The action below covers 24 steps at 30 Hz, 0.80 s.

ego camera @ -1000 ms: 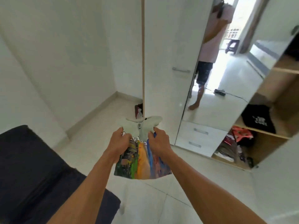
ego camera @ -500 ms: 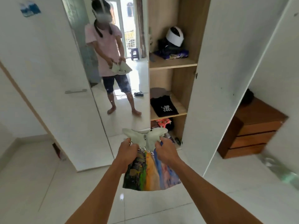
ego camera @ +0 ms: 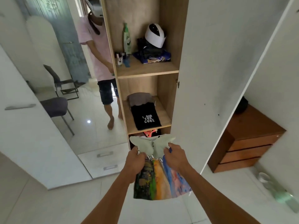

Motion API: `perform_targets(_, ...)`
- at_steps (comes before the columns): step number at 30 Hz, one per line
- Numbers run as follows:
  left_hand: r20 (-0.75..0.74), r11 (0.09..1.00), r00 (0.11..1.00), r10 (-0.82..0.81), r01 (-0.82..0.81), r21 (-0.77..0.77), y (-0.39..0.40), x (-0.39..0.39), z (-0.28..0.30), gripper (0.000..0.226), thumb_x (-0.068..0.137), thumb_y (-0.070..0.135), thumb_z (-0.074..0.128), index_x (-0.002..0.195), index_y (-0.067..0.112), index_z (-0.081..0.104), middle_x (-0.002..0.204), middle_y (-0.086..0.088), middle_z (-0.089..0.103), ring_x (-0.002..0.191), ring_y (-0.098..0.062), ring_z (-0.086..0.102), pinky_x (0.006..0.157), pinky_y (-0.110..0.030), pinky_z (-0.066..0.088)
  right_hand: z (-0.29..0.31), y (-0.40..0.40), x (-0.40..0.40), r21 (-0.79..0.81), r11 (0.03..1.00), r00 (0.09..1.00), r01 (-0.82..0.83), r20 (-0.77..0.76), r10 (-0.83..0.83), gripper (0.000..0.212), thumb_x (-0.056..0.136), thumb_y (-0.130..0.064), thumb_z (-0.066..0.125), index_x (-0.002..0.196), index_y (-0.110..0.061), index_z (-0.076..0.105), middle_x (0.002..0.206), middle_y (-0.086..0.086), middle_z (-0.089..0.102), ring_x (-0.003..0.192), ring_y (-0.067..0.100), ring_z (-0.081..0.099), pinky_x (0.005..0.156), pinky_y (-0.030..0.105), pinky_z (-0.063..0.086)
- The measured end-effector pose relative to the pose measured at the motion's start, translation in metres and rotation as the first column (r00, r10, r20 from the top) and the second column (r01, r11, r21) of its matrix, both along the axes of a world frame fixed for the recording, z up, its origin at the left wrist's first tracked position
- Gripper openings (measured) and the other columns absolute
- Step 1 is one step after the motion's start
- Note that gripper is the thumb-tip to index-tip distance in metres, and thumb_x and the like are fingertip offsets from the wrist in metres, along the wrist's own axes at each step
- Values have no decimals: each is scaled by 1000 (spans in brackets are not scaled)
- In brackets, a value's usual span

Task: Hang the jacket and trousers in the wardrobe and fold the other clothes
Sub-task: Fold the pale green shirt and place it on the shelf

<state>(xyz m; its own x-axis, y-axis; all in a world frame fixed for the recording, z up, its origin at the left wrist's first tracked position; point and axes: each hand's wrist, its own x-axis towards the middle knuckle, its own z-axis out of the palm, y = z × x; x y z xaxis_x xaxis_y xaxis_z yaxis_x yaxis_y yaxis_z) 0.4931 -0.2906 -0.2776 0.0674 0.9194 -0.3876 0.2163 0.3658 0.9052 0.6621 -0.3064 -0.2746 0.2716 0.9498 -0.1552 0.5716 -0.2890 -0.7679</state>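
A folded shirt (ego camera: pixel 160 177) with a pale green collar and a bright landscape print hangs in front of me. My left hand (ego camera: pixel 135 160) grips its left side and my right hand (ego camera: pixel 175 156) grips its right side. Straight ahead stands the open wooden wardrobe (ego camera: pixel 168 88). A folded black T-shirt (ego camera: pixel 145 118) with white lettering lies on its middle shelf (ego camera: pixel 163 113), with a grey garment (ego camera: pixel 140 98) behind it. Orange and black clothes (ego camera: pixel 151 132) show on the shelf below, just beyond the shirt's collar.
The top shelf holds a white helmet (ego camera: pixel 155 35), a green bottle (ego camera: pixel 127 39), small jars and a blue patterned cloth (ego camera: pixel 152 57). The white wardrobe door (ego camera: pixel 210 70) stands open on the right. A mirror door (ego camera: pixel 64 78) is at left, a brown drawer chest (ego camera: pixel 247 141) at right.
The view has swung right and closer to the open wardrobe shelves. Both hands keep the same hold on the folded shirt, which is now just below the middle shelf.
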Motion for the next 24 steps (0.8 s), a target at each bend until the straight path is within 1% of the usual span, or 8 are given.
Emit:
perform_targets(7, 1, 1000, 1000, 5, -5, 6, 112, 34, -26, 29, 97, 17, 48, 120, 29, 61, 110, -3, 71, 101, -26, 67, 94, -49, 55, -27, 119, 33, -6, 1000, 1000, -24, 7, 24, 41, 101, -16, 49, 64, -17, 32, 62, -2, 39, 65, 18, 40, 63, 32, 27)
perform_targets(10, -9, 1000, 1000, 12, -12, -3, 165, 39, -34, 24, 98, 21, 49, 118, 31, 58, 108, -4, 70, 99, -25, 68, 93, -49, 56, -31, 171, 40, -12, 1000, 1000, -26, -6, 25, 34, 101, -16, 49, 68, -13, 40, 65, 0, 43, 74, 28, 49, 60, 29, 29)
perform_targets(14, -45, 999, 998, 42, -43, -18, 259, 47, -42, 22, 101, 28, 49, 121, 33, 53, 108, -3, 68, 99, -24, 67, 95, -47, 55, -37, 262, 46, -41, 999, 996, 5, -87, -8, 24, 104, -15, 48, 97, 3, 62, 92, 22, 63, 104, 41, 59, 76, 30, 41)
perform_targets(16, -89, 999, 996, 27, -30, -28, 305, 50, -49, 22, 102, 29, 48, 124, 31, 52, 109, -2, 68, 100, -22, 66, 97, -46, 54, -47, 312, 50, -56, 998, 997, -16, -82, 11, 29, 104, -14, 48, 76, -16, 53, 72, 3, 54, 77, 22, 58, 62, 19, 37)
perform_targets(18, -110, 999, 993, 34, -34, -7, 355, 53, -59, 26, 101, 25, 50, 127, 27, 55, 110, -3, 69, 100, -22, 66, 97, -46, 54, -63, 366, 53, -39, 999, 995, 12, -100, -15, 39, 103, -15, 50, 69, -31, 39, 66, -13, 38, 62, 1, 40, 59, 18, 31)
perform_targets(20, -125, 998, 990, 60, -61, -3, 403, 56, -74, 27, 100, 22, 53, 126, 25, 58, 109, -5, 69, 101, -25, 65, 97, -44, 52, -81, 415, 56, -36, 999, 996, 12, -91, -15, 28, 103, -19, 51, 77, -29, 49, 66, -17, 31, 63, -1, 35, 64, 19, 30)
perform_targets(22, -165, 997, 983, 79, -82, -14, 454, 59, -103, 24, 96, 30, 58, 120, 30, 60, 109, -5, 69, 102, -28, 65, 97, -43, 51, -109, 467, 62, -46, 999, 997, -3, -80, 0, 14, 103, -22, 51, 101, -18, 64, 69, -19, 33, 75, 7, 43, 74, 19, 31)
perform_targets(24, -161, 992, 979, 124, -123, 12, 489, 61, -128, 30, 84, 44, 63, 113, 35, 64, 107, -2, 71, 100, -29, 66, 95, -49, 53, -125, 502, 65, -32, 999, 994, -25, -107, 22, 18, 104, -22, 52, 111, -14, 66, 82, -11, 57, 87, 14, 56, 83, 18, 31)
